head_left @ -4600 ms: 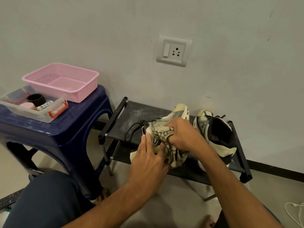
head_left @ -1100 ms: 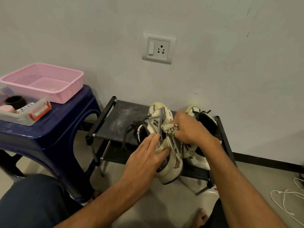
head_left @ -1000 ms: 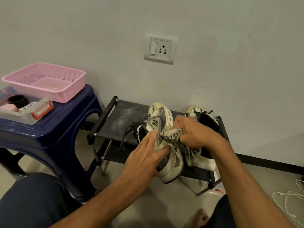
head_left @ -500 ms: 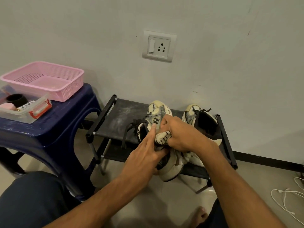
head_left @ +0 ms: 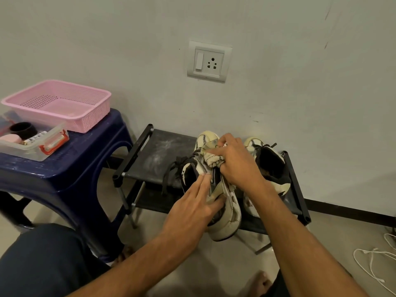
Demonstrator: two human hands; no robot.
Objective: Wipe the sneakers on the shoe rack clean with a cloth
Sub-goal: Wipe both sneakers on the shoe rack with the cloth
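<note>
R hand (head_left: 237, 166) is curled tight round a bunched cloth (head_left: 214, 162), a soft cream rag w/ dark stitch-like marks, and pushes it against the toe end of a sneaker (head_left: 227, 224). L hand (head_left: 192, 209) lies on the same shoe w/ fingers straight and flat near the collar and thumb across the side panel; it's pressing, not wrapping. That sneaker is tipped on its side. Its upper is cream w/ grey overlays, its thick rubber sole is scuffed and cracked, and the heel hangs past the rack's front edge. Black laces (head_left: 171, 170) trail loose to the left.

2 sneakers in all. The 2nd sneaker (head_left: 271, 166) stands upright just beside the R wrist, w/ a dark padded lining and the toe toward the wall. Both are on the top tier of 1 shoe rack (head_left: 154, 155), which has black tube rails, 2 fabric tiers and a top dusted w/ white smears.

To the left, 1 navy plastic stool (head_left: 70, 168) carries 1 pink perforated basket (head_left: 85, 121) and 1 clear lidded box (head_left: 32, 148) w/ red clips. On the grey wall is 1 switch-socket plate (head_left: 209, 61). A white cable (head_left: 372, 262) loops on the tile floor.
</note>
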